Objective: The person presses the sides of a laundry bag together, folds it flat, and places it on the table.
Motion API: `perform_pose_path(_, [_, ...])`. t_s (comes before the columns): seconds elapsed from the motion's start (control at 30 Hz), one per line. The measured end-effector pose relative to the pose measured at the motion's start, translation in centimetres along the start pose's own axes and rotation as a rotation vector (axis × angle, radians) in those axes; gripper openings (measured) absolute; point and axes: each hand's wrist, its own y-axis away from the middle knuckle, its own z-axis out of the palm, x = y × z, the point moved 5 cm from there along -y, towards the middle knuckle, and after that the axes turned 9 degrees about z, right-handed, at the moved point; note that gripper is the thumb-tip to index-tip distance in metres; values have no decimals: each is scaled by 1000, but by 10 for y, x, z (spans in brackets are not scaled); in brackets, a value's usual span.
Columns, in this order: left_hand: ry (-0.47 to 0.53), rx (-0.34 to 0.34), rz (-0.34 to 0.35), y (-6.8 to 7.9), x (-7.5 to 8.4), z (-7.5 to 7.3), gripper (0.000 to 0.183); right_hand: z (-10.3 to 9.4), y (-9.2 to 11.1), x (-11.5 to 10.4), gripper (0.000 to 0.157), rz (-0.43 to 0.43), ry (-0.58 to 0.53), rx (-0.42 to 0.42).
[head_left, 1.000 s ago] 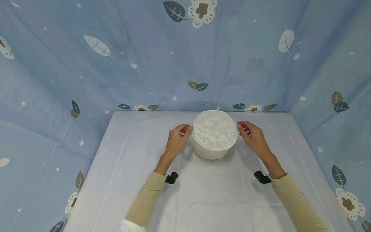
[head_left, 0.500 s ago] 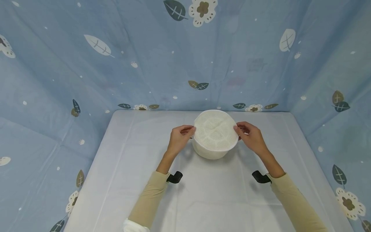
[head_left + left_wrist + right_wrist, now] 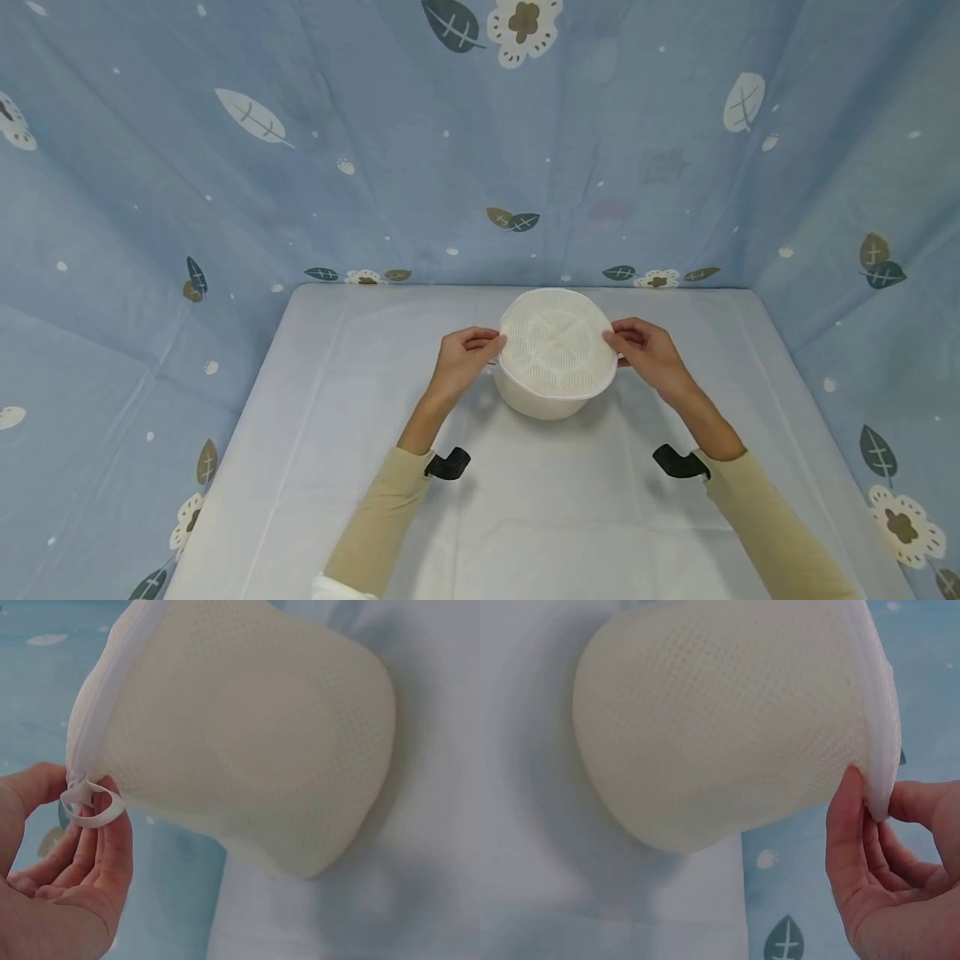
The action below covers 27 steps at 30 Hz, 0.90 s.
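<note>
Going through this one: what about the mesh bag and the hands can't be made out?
- Inside of the mesh bag: head view, hidden by its mesh top.
- Bag's underside: head view, hidden by its own walls.
- White loop: head view, too small.
- Part of left hand: left wrist view, cut off by left edge.
- Part of right hand: right wrist view, cut off by right edge.

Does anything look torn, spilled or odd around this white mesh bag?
Nothing stands out. The white mesh bag looks round, its rim pinched at opposite sides by the left hand and right hand, with no visible tear or spill. The small loop at the left hand looks like part of the bag.
</note>
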Motion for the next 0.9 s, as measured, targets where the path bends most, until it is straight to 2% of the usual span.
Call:
perform_pose_path(0.4, [18,-7,-31,20,2,-4,27,3,15,3,49,78,-37,-28])
perform_pose_path(0.9, [43,6,-17,41,1,-12,28,10,32,6,51,96,-82,-71])
